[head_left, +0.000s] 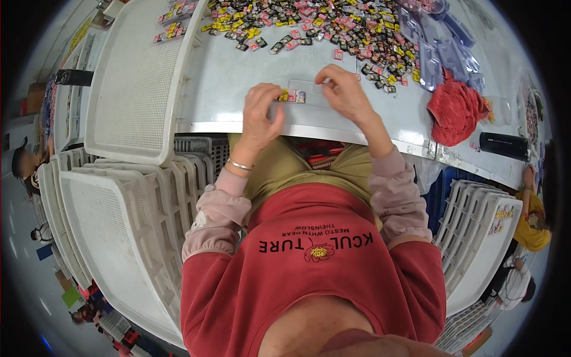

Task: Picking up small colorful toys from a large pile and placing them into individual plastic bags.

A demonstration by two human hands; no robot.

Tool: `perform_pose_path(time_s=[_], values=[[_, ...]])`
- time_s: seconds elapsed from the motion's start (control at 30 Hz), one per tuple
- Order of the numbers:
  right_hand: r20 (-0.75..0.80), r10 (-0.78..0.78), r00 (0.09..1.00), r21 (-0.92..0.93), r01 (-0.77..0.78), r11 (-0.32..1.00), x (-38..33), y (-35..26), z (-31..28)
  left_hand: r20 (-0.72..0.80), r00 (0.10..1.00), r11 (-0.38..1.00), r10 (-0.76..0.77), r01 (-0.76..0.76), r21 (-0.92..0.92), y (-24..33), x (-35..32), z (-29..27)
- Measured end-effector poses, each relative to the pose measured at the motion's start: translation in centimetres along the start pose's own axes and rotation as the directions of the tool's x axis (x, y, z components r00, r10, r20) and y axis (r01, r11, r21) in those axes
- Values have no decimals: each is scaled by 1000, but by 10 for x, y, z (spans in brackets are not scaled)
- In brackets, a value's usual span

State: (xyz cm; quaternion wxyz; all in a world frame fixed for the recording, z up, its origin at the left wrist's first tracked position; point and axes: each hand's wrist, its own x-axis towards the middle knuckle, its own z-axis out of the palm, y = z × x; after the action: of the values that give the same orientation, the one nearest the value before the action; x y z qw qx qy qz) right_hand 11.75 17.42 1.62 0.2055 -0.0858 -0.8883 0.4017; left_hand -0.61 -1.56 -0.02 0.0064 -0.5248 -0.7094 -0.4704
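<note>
Both hands at a clear plastic strip tray (306, 93) on the pale worktop (238, 77).

Left hand (260, 113) fingers pinch — seemingly — small yellow-and-pink packets (291, 95) in the tray; right hand (343, 90) fingers curled, pressing its far edge.

A wide heap of small packets (333, 24), square and rectangular in yellow, pink, black and white, covers the far part of the table. A short row of such packets (291, 96), yellow, pink and white, lies side by side between the two hands near the table's front edge. More small packets (172, 18) sit in rows on the white tray at far left. Clear plastic blister packages (443, 50) lie at the heap's right.
</note>
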Motion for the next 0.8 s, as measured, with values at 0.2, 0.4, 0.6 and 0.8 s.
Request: perform_pose_path(time_s=[0.2,0.4,0.6,0.8], values=[[-115,222,968,36,-219,975,-44,-10,-28,-4,1000,998,-16,17,61,-6,26,-27],[-138,229,964,-73,-241,968,-44,-8,-5,346,938,989,-5,-48,143,4,30,-1],[-179,160,971,-92,-179,980,-40,-1,0,362,932,989,-29,-25,146,-7,30,1],[-216,208,954,-57,-225,973,-42,-3,5,290,956,996,-36,13,83,-12,21,7]])
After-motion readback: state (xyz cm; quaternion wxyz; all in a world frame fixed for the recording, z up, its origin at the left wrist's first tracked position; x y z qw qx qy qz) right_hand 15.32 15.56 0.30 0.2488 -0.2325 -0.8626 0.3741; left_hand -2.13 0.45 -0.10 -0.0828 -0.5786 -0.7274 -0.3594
